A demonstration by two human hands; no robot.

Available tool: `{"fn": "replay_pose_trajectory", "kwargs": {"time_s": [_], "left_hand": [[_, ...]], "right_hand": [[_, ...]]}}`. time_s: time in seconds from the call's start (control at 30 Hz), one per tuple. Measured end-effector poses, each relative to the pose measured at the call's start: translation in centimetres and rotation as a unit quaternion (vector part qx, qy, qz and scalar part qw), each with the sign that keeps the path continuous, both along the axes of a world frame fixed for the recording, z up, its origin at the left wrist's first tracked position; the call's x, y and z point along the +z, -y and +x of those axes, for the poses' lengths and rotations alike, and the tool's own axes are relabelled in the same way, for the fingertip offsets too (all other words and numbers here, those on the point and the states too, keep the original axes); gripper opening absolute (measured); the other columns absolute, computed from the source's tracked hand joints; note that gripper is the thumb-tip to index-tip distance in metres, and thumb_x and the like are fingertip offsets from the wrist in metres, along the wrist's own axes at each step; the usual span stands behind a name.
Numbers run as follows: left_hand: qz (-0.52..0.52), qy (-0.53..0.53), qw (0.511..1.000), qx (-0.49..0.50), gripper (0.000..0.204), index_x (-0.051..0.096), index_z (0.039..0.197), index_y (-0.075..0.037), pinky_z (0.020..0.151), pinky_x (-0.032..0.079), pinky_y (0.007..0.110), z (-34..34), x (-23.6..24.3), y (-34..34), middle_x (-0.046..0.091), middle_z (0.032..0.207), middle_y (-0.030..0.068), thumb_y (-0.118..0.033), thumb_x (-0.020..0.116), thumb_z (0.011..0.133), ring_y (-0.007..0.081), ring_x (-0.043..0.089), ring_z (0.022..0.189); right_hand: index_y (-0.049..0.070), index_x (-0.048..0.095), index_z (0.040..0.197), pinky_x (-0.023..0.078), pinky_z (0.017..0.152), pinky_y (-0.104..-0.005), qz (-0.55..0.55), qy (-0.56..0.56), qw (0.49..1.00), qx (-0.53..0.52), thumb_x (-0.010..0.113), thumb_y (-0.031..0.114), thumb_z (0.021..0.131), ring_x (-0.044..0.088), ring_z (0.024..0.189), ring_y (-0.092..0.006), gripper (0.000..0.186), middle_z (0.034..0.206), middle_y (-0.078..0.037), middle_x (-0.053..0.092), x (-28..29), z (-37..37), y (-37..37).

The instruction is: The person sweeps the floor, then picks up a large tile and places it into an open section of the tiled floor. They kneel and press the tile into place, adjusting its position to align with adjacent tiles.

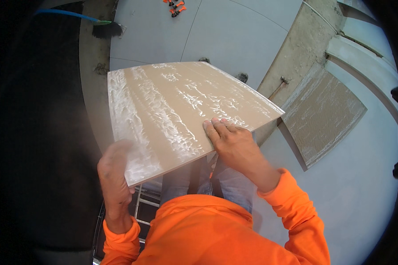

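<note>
At the near left corner of the tan panel (181, 119), the left hand (115, 170) was closed around the edge; its upper part, blurred, lay against the face, and a fingertip showed below the corner. To the right of that grip, on the near edge, the right hand (234, 141) was positioned palm down; its fingers (216, 126) lay close together on the face, the thumb was out of sight, and whether that hand was clamped or merely resting could not be told. The panel extended forward from both hands, in front of the torso; its face carried ridged white streaks, densest beside the left hand.

To the right of the right hand, a second tan panel (325, 115), also streaked white, lay apart from the held one; between the two, beyond the right hand, was a hammer (277, 89). Far ahead of the grip, on grey slabs (225, 33), lay orange and black pieces (176, 8); far ahead of the left hand was a broom (107, 30) with dark bristles and a blue handle; close below the left hand's grip, a metal frame (148, 202) with rungs was visible.
</note>
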State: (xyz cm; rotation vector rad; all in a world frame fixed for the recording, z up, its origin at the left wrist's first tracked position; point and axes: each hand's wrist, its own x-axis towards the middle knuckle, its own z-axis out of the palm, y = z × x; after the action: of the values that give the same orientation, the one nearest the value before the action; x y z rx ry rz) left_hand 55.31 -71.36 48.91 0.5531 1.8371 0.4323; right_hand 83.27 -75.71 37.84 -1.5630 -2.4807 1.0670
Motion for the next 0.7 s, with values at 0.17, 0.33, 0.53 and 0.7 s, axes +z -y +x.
{"fn": "replay_pose_trajectory", "kwargs": {"time_s": [0.17,0.33,0.53,0.7], "left_hand": [[0.000,0.005,1.000,-0.013,0.029,0.070,0.117,0.002,0.036,0.030,0.021,-4.2,1.5,-1.3,0.071,0.092,0.0056,-0.018,0.055,0.103,0.0047,0.051,0.048],[-0.009,-0.002,0.999,-0.034,0.032,0.064,0.120,0.004,0.035,0.032,0.019,-5.5,2.9,-2.5,0.068,0.075,0.0035,-0.023,0.052,0.107,0.0022,0.048,0.042],[-0.031,0.014,0.998,-0.060,0.030,0.069,0.120,0.001,0.039,0.037,0.021,-9.1,5.4,-4.6,0.062,0.075,0.0013,-0.018,0.051,0.105,0.0046,0.048,0.046],[0.093,0.011,0.995,-0.038,0.044,0.061,0.134,-0.001,0.048,0.043,0.021,-24.2,1.7,-5.4,0.053,0.066,-0.0014,-0.033,0.042,0.110,0.0079,0.053,0.052]], "right_hand": [[-0.005,0.061,0.134,0.059,0.095,-0.0423,-0.006,0.000,1.000,-0.016,0.059,0.008,0.092,0.071,0.115,-0.0378,0.044,0.129,-0.024,0.068,1.4,-5.1,-0.9],[-0.005,0.061,0.130,0.058,0.096,-0.0406,-0.020,-0.049,0.997,-0.053,0.060,0.009,0.091,0.069,0.116,-0.0359,0.042,0.125,-0.020,0.068,3.9,-8.2,-1.6],[-0.004,0.061,0.130,0.058,0.094,-0.0400,-0.003,-0.047,0.999,-0.026,0.060,0.008,0.090,0.069,0.117,-0.0355,0.042,0.125,-0.019,0.067,5.3,-12.6,-3.0],[0.000,0.062,0.133,0.059,0.092,-0.0411,-0.007,-0.048,0.998,-0.030,0.065,0.001,0.083,0.070,0.116,-0.0359,0.050,0.125,-0.018,0.068,5.2,-20.4,-5.0]]}}
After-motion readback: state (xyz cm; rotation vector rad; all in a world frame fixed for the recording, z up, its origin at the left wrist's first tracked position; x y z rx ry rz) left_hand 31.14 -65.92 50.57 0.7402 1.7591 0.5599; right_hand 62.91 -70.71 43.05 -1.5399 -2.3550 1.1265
